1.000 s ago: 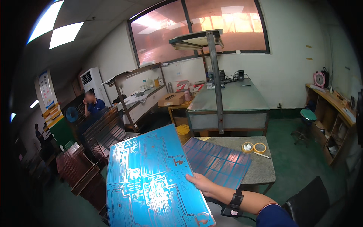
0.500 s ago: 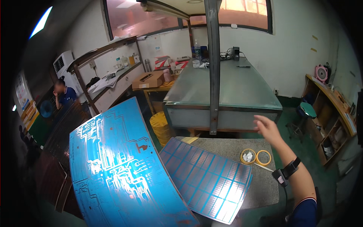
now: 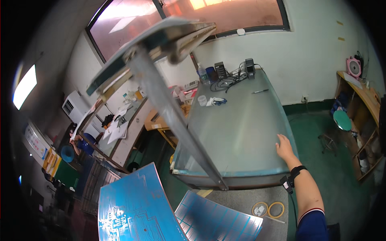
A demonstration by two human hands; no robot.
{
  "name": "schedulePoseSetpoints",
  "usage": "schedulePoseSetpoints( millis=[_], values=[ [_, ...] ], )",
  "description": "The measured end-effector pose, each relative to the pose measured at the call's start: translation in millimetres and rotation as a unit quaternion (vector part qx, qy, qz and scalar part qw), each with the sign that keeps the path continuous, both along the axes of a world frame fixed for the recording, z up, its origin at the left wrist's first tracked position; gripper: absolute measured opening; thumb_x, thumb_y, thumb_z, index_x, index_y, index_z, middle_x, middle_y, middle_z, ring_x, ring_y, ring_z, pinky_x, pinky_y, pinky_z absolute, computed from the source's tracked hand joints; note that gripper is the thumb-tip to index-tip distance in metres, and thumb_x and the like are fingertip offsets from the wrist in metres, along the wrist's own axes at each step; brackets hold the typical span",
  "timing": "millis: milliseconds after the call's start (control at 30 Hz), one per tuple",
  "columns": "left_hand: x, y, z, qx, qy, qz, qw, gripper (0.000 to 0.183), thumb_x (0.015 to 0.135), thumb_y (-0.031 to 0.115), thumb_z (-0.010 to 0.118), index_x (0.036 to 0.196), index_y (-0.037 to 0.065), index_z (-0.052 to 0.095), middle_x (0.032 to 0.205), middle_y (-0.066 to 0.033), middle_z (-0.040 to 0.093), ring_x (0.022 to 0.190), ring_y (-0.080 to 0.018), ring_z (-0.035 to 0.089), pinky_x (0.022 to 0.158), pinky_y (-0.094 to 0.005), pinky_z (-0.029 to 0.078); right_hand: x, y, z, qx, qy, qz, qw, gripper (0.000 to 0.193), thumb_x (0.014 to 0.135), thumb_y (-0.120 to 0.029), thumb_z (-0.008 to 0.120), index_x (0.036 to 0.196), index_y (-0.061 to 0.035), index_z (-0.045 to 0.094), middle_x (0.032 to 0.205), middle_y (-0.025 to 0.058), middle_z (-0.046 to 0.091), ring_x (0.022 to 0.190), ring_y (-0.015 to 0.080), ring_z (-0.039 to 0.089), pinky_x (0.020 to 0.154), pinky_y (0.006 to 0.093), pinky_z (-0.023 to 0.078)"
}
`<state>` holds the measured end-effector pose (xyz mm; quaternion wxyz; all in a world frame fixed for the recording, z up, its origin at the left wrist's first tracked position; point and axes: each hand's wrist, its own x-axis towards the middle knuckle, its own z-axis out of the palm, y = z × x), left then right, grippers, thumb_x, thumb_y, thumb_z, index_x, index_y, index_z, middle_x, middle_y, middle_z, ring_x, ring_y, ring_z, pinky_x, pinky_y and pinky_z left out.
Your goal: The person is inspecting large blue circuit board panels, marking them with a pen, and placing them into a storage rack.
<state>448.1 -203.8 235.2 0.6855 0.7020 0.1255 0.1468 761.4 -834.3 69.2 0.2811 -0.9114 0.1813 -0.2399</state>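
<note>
My right hand (image 3: 284, 148) reaches forward over the near right part of the glass-topped table (image 3: 237, 132), its fingers stretched out and holding nothing. A black strap with a small device (image 3: 290, 178) is on that wrist. My left hand is out of view. At the lower left stands a large blue panel (image 3: 136, 201) patterned like a circuit board, tilted. Beside it, a second panel with a blue grid (image 3: 241, 221) lies on the grey stone-like bench (image 3: 237, 197). Two yellow tape rolls (image 3: 276, 210) rest there too, one with crumpled white bits (image 3: 259, 210) inside.
A slanting metal post (image 3: 177, 120) rises at the table's near edge. Toward the back are cables (image 3: 229, 82), a bottle (image 3: 203, 74), gloves (image 3: 217, 101) and a pen (image 3: 260, 91). A green stool (image 3: 341, 120) stands right. Another person (image 3: 85, 144) is far left.
The view has shifted and tilted, so the panels sit lower and the post slants. My right hand now appears over the glass-topped table, its fingers still extended.
</note>
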Motion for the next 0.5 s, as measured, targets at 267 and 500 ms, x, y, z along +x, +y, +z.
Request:
schedulePoseSetpoints(
  millis=[267,500],
  values=[
    [17.8,-92.1,71.0,0.084,0.026,0.023,0.996,0.046,0.089,0.006,0.052,0.13,0.0,0.033,0.132,-0.0196,0.036,0.122,-0.0261,0.037,0.102,-0.0372,0.029,99.4,-33.6,-8.4,0.003,0.037,0.004,0.999,0.044,0.082,-0.012,0.055,0.124,-0.0035,0.045,0.131,0.0133,0.042,0.127,0.0285,0.033,0.108,0.0399,0.022],
    [55.3,-132.8,92.8,0.099,0.039,0.055,0.993,0.041,0.086,0.009,0.057,0.123,-0.001,0.041,0.122,-0.0155,0.046,0.111,-0.0249,0.046,0.095,-0.0343,0.037,181.7,-60.4,10.5,-0.066,0.065,-0.051,0.994,0.038,0.084,-0.018,0.053,0.121,-0.011,0.05,0.13,0.0053,0.044,0.126,0.0212,0.035,0.109,0.0425,0.018]
  ],
)
